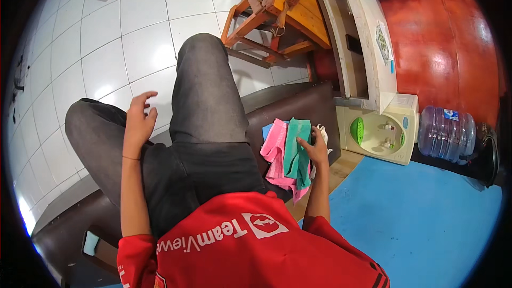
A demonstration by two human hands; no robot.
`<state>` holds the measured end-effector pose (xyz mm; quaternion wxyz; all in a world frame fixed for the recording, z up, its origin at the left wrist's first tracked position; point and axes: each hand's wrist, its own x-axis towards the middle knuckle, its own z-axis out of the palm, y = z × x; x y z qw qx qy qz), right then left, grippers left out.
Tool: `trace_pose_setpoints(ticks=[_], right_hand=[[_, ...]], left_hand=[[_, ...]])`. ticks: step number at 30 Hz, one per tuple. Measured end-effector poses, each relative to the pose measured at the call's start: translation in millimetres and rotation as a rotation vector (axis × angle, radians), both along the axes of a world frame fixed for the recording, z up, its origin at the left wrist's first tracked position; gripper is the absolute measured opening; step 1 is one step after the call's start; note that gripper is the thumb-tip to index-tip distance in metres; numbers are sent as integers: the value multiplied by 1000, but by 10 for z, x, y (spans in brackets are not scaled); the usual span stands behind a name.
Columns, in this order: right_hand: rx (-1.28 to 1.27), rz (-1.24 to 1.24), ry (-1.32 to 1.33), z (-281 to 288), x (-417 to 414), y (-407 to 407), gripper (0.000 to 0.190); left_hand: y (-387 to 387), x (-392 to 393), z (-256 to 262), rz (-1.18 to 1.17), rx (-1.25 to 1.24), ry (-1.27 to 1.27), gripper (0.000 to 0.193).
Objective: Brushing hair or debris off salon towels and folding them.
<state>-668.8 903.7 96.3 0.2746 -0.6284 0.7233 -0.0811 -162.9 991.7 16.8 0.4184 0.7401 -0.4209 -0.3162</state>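
My right hand [316, 148] grips the right edge of a green cloth [297, 156], with the thumb lying on top of it. The green cloth rests on a pile beside my thigh, over a crumpled pink cloth [274, 140]. A corner of blue cloth [267, 130] shows behind the pink one, and a white cloth [323, 133] lies partly hidden behind my right hand. The pile sits on a dark brown padded seat [296, 102]. My left hand [141, 118] hovers near my left thigh, fingers curled loosely apart, holding nothing.
A wooden stool [296, 4] with a brush [291, 2] on it stands ahead, beside a white cabinet [360, 28]. To the right are a cream water dispenser [408, 128], a clear water jug [446, 134] and a blue mat [400, 216]. A phone [91, 244] lies at the lower left.
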Motion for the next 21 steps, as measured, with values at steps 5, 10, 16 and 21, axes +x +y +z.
trace_pose_setpoints(ticks=[5, 10, 16, 21], right_hand=[[240, -13, 38, 258, -186, -46, 51], [231, 38, -155, 641, -218, 25, 25], [146, -88, -150, 1795, -4, 78, 30], [-124, 97, -555, 2100, 470, -79, 28]], left_hand=[[91, 72, -56, -294, 263, -66, 46], [177, 96, -324, -366, 305, -177, 53], [41, 42, -184, -388, 354, -129, 54], [55, 124, -263, -364, 342, -184, 54]])
